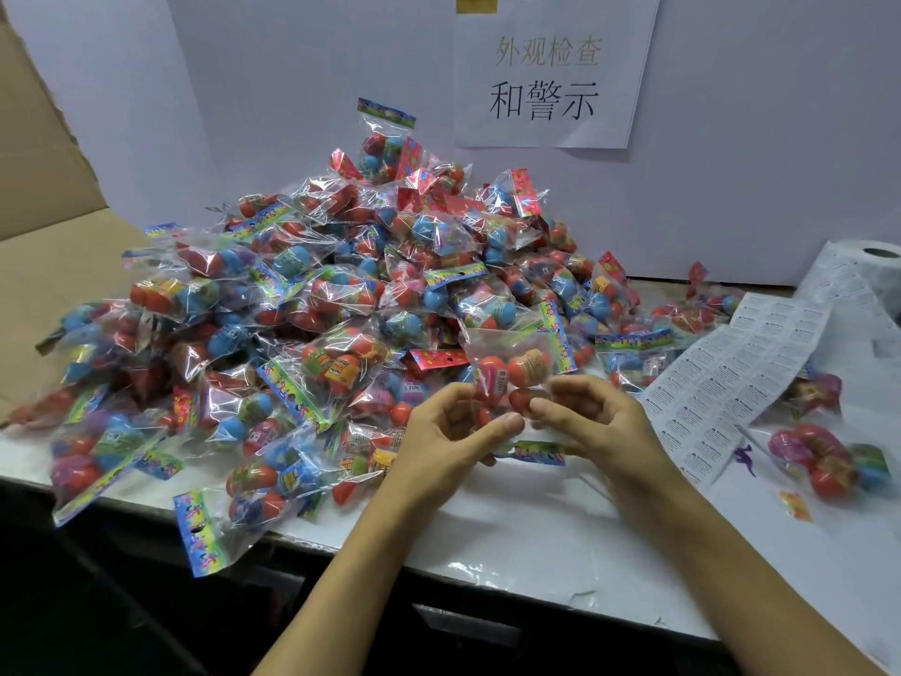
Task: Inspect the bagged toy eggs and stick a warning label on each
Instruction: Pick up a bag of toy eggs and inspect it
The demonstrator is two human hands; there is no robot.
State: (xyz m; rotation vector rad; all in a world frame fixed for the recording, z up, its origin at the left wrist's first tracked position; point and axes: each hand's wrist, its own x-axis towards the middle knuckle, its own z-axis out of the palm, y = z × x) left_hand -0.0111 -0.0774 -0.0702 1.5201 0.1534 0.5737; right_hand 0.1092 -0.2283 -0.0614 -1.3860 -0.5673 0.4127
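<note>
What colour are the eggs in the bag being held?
Mostly red-orange, one with a yellow band; the bag shows in the head view.

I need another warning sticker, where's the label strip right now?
In the head view, the label strip lies on the white table, right of both hands, unrolling from the label roll at the far right.

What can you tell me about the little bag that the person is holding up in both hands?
The held bag is a clear, crinkly plastic pouch with a colourful printed card strip along its right edge. Inside are several red-orange toy eggs, one with a yellow printed band. It is lifted just in front of the big pile of similar bags. The left hand and right hand pinch its lower part from either side with curled fingers. No warning label shows on it.
</note>
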